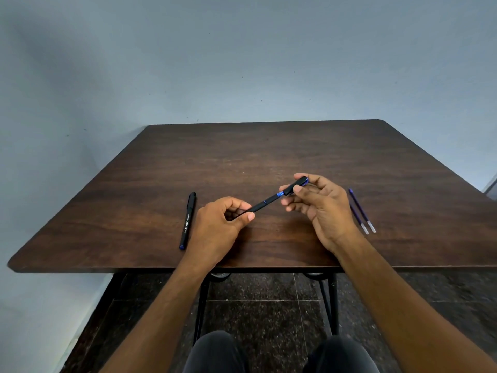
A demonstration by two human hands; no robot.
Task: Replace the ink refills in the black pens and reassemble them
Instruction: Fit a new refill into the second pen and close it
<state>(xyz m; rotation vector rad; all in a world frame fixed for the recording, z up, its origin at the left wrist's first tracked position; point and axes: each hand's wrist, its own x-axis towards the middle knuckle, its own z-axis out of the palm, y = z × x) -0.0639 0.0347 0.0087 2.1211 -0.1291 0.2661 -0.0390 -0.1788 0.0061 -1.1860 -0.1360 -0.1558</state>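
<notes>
A black pen [265,203] with blue rings is held slanted above the brown table [269,152], between both hands. My left hand [217,227] grips its lower barrel with curled fingers and thumb. My right hand [320,208] pinches the cap [297,185] at the upper end between thumb and fingertips; a blue band shows where cap and barrel meet. A second black pen [188,220], capped, lies on the table left of my left hand. Two blue ink refills [361,211] lie side by side on the table right of my right hand.
The table's front edge [161,269] runs just under my wrists. A grey wall stands behind the table. Below are the black metal table legs [333,302], a dark speckled floor and my knees.
</notes>
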